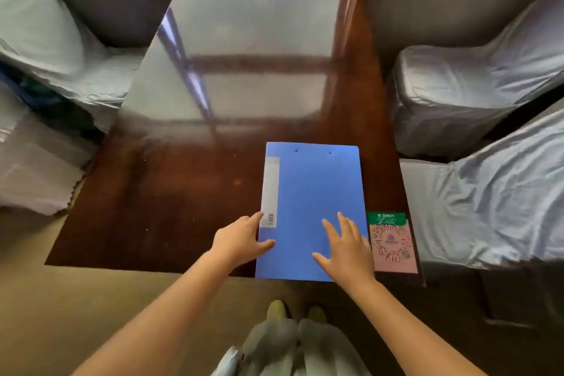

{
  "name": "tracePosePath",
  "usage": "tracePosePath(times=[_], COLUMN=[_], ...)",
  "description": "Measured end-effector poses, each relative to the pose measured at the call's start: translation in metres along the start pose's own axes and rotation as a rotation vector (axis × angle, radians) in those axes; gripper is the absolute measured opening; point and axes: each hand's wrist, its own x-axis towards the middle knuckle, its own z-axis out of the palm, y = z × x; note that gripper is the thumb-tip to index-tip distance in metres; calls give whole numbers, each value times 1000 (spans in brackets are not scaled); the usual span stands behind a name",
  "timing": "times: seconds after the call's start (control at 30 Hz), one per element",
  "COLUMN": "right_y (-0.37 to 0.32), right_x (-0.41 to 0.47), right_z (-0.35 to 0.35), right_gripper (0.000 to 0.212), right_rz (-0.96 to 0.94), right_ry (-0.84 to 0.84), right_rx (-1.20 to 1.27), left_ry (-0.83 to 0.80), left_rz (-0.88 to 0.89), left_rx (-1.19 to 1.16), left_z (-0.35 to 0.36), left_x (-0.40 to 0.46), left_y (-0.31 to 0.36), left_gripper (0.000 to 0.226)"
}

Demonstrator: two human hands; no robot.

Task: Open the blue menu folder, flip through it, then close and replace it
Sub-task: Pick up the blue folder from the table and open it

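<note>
The blue menu folder (312, 192) lies closed and flat near the front right of the dark glossy table (183, 192), its white spine label on the left. My left hand (241, 239) is at the folder's left edge near the lower corner, thumb on the cover and fingers curled at the spine. My right hand (346, 249) rests flat on the cover's lower right part with fingers spread.
A pink and green card with a QR code (393, 243) lies just right of the folder at the table's corner. Chairs in grey cloth covers stand at the right (476, 94) and left (45, 40). My legs and shoes show below the table's front edge.
</note>
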Motion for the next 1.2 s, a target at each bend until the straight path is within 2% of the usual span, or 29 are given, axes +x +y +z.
tracePosePath(times=[0.13, 0.27, 0.33, 0.43, 0.53, 0.67, 0.73, 0.9, 1.03, 1.07, 1.13, 1.2], right_y=[-6, -6, -7, -9, -10, -11, -12, -8, 8, 13, 22, 30], right_x=[-4, -2, -3, -1, 0, 0, 0, 10, 19, 20, 20, 17], right_z=[22, 31, 33, 34, 33, 30, 25, -10, -52, -65, -89, -108], right_gripper=[77, 77, 78, 78, 79, 77, 74, 60, 63, 66, 64, 52], right_rz=[26, 23, 7, 7, 5, -18, -40, -108, 53, 110, 190, 169], right_ry=[-59, -48, -54, -63, -72, -92, -106, -117, 174, 189, 89, -37], right_rx=[-29, -53, -88, -115, -123, -73, -29, 282, 463, 543, 866, 1181], left_ry=[-29, -15, -23, -77, -87, -155, -130, -66, -21, -6, 15, 17], left_rz=[-77, -177, -281, -380, -407, -358, -329, -229, -100, -72, -7, 66], left_rx=[-149, -446, -638, -895, -1019, -1126, -1173, -1336, -1417, -1442, -1484, -1511], left_z=[15, 25, 28, 30, 27, 22, 16, -14, -39, -44, -55, -66], left_x=[-7, -3, -3, -2, -6, -16, -21, -31, -39, -41, -45, -48], left_y=[1, 8, 9, 3, -2, -5, -7, -21, -30, -31, -31, -29], left_gripper=[55, 32, 24, 24, 28, 27, 29, 34, 32, 34, 39, 44])
